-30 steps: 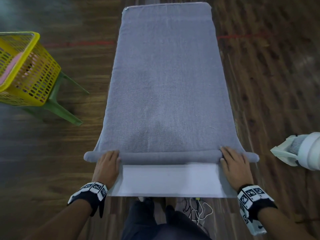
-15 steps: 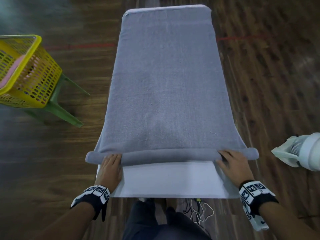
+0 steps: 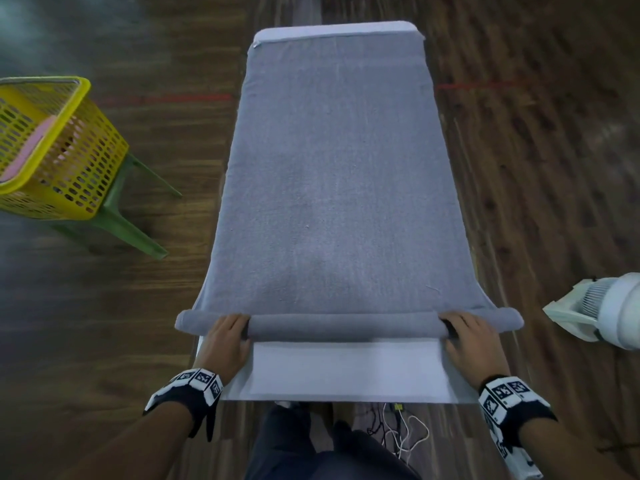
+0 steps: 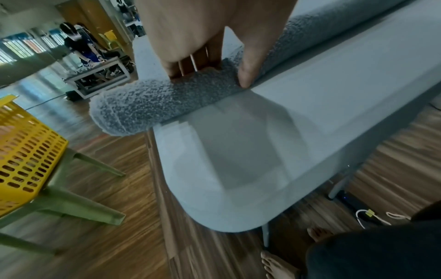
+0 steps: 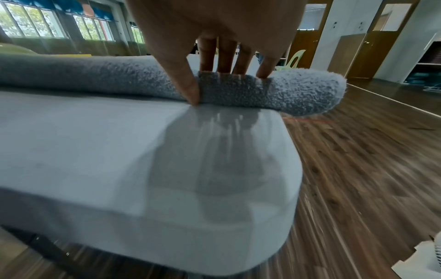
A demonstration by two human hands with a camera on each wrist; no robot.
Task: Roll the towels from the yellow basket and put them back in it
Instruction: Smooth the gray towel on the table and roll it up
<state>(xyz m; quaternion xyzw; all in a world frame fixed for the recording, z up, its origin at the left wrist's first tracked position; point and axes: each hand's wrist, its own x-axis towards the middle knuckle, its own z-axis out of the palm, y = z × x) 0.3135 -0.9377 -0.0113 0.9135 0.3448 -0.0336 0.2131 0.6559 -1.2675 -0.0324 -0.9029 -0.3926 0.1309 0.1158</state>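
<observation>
While the grey towel (image 3: 337,188) lies flat along the white table (image 3: 346,372), its near end is wound into a tight roll (image 3: 346,326) that runs crosswise in front of me. I see my left hand (image 3: 225,342) on the roll near its left end, fingers (image 4: 188,65) over the top and thumb tucked at the near side, so it is curled round the cloth. My right hand (image 3: 472,344) does the same near the right end, thumb down at the table and four fingers (image 5: 226,56) over the roll.

Both ends of the roll stick out past the table's long edges, hanging over the wooden floor (image 3: 540,168). The flat part of the towel covers almost the full width of the tabletop, and a thin white strip of table shows beyond its far hem. Nearer me, a bare band of tabletop lies between the roll and the table's rounded near edge.

The yellow basket (image 3: 52,150) sits on a green stool (image 3: 128,223) off to my left, well apart from the table, with something pink inside. A white fan (image 3: 606,311) stands on the floor to my right, near the table's corner.
</observation>
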